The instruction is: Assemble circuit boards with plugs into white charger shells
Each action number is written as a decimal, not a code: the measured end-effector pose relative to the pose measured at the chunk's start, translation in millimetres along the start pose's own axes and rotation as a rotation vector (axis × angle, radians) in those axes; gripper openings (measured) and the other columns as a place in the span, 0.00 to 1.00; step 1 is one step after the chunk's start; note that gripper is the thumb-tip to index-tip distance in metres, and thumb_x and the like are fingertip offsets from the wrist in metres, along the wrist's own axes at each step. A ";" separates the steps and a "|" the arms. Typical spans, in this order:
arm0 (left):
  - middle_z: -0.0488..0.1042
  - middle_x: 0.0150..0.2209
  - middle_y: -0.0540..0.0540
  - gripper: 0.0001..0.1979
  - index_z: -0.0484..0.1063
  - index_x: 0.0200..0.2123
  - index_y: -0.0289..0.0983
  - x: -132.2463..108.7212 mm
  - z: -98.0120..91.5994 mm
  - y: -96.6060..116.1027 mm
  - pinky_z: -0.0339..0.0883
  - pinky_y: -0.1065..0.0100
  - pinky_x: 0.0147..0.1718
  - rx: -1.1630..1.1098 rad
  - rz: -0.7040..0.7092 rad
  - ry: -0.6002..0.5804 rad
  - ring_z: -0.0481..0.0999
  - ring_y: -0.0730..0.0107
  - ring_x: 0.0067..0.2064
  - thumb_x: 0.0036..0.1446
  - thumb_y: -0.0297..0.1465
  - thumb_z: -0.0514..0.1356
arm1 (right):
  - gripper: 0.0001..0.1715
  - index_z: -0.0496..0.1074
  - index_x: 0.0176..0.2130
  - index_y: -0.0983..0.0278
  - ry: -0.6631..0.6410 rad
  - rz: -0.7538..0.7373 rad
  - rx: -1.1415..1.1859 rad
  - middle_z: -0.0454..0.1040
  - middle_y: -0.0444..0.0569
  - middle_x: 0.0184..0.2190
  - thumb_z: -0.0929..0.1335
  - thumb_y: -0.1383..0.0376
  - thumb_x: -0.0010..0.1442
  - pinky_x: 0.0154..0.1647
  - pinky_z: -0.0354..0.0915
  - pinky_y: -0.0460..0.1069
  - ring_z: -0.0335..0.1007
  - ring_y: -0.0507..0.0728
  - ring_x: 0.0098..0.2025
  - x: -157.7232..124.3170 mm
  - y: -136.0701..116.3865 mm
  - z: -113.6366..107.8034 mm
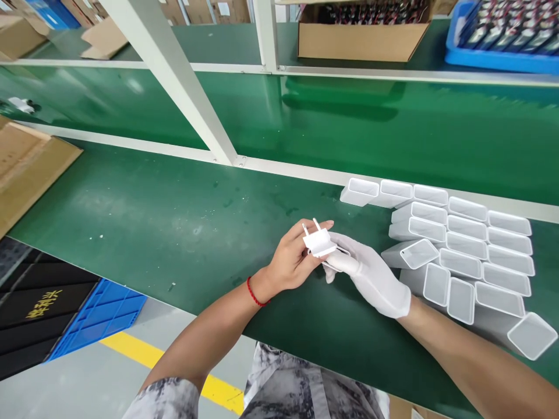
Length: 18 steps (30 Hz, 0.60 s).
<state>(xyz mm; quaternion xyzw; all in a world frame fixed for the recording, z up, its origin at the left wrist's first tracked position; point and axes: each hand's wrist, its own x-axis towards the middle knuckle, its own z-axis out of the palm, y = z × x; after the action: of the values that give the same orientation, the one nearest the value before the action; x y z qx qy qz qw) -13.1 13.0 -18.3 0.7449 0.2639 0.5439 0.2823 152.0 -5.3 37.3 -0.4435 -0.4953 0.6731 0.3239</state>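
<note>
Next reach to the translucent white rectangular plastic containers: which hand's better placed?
Right, probably: the white-gloved right hand is nearer the containers; the bare left hand sits farther off. Both touch the white two-pin plastic plug.

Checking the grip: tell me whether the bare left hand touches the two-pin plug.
Touching. The head view shows the left hand holding the white two-pin plug between thumb and fingers.
</note>
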 end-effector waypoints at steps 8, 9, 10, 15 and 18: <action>0.76 0.42 0.41 0.17 0.71 0.55 0.36 0.5 2.2 0.9 0.72 0.67 0.38 -0.010 -0.049 0.039 0.73 0.70 0.38 0.70 0.37 0.52 | 0.21 0.72 0.39 0.66 -0.028 0.129 0.096 0.70 0.44 0.23 0.69 0.50 0.61 0.31 0.67 0.49 0.68 0.54 0.27 1.2 5.9 -0.3; 0.76 0.41 0.42 0.18 0.71 0.56 0.36 0.4 2.1 0.5 0.72 0.67 0.38 -0.009 -0.051 0.037 0.73 0.70 0.38 0.70 0.38 0.51 | 0.23 0.73 0.40 0.66 -0.029 0.146 0.100 0.72 0.45 0.25 0.70 0.49 0.59 0.32 0.69 0.50 0.70 0.54 0.28 2.1 5.6 -0.2; 0.75 0.40 0.42 0.18 0.70 0.56 0.36 0.3 1.9 0.1 0.72 0.67 0.39 -0.007 -0.040 0.031 0.73 0.69 0.38 0.70 0.38 0.51 | 0.24 0.73 0.42 0.66 -0.030 0.154 0.107 0.73 0.46 0.26 0.71 0.48 0.58 0.33 0.69 0.50 0.71 0.55 0.30 2.9 5.3 -0.1; 0.74 0.42 0.41 0.19 0.68 0.59 0.38 -0.9 0.9 -0.9 0.73 0.66 0.39 0.026 0.032 -0.021 0.72 0.69 0.39 0.70 0.37 0.51 | 0.25 0.73 0.32 0.64 -0.029 0.093 0.077 0.71 0.45 0.26 0.73 0.45 0.54 0.31 0.68 0.49 0.67 0.53 0.28 4.5 2.5 1.0; 0.75 0.41 0.41 0.20 0.67 0.60 0.39 -1.9 0.6 -1.0 0.73 0.64 0.37 0.033 0.041 -0.032 0.72 0.68 0.37 0.70 0.39 0.51 | 0.26 0.70 0.25 0.63 -0.065 0.036 -0.006 0.69 0.43 0.23 0.73 0.44 0.55 0.31 0.66 0.48 0.64 0.51 0.26 3.5 0.1 1.0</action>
<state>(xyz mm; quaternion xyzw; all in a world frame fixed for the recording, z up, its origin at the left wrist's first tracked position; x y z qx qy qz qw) -13.1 12.4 -20.4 0.7634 0.2529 0.5329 0.2630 149.7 -2.7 36.4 -0.4311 -0.4997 0.6914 0.2940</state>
